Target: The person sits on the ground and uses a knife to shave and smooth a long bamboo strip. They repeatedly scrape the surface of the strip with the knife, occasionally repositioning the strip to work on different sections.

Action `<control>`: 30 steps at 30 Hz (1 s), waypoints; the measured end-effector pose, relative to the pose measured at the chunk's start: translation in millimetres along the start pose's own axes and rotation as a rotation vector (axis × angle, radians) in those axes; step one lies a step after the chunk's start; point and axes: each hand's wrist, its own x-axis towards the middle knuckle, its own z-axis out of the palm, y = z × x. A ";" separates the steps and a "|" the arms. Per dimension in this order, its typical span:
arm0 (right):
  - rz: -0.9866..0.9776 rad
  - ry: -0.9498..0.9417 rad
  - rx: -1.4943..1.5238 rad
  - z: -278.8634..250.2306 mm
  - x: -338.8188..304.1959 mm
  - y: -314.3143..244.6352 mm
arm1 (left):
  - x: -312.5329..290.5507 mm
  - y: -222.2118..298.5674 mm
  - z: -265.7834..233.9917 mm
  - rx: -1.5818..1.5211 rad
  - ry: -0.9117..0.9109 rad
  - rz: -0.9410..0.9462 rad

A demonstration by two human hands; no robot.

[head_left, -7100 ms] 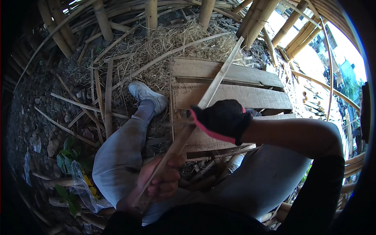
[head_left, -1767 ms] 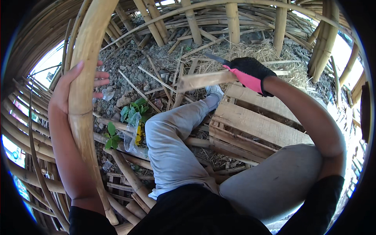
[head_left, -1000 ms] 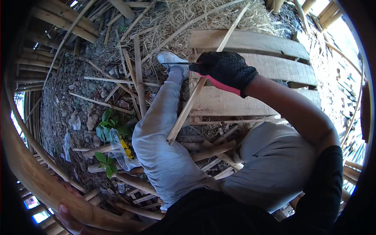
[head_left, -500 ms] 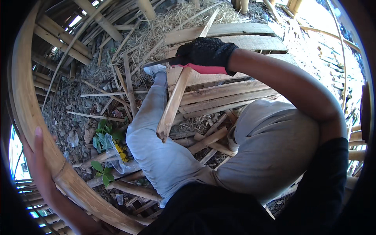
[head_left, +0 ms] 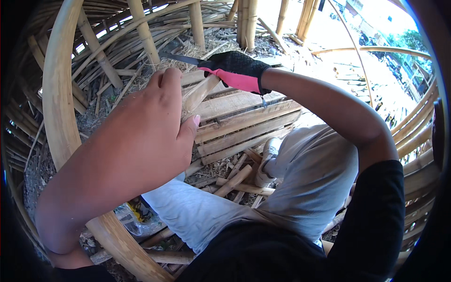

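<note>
My right hand wears a black and pink glove. It is closed on a knife, whose dark blade points left, and on a split bamboo strip slanting down under the glove. My bare left hand is closed around the strip's near end, thumb on the near side; its fingertips and that end are mostly hidden behind the hand. Beyond and below the hands lies a slatted wooden platform.
A thick curved bamboo pole arches along my left side. Upright bamboo posts stand at the back. Cut bamboo pieces lie between my feet, and a clear plastic bag is near my left leg.
My left hand has come off the curved pole and moved right and up to the strip's near end. The view has shifted, and my right hand still holds the knife and strip.
</note>
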 end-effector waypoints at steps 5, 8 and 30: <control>0.107 -0.053 0.035 3.4 -11.4 12.3 | 9.5 -6.2 23.1 -0.083 0.054 0.177; 0.148 -0.063 0.091 3.1 -21.2 17.0 | 14.0 -0.3 21.0 -0.052 -0.017 0.197; 0.007 0.113 0.118 -4.9 -107.1 90.7 | 150.9 83.8 76.0 -1.065 -0.542 -0.227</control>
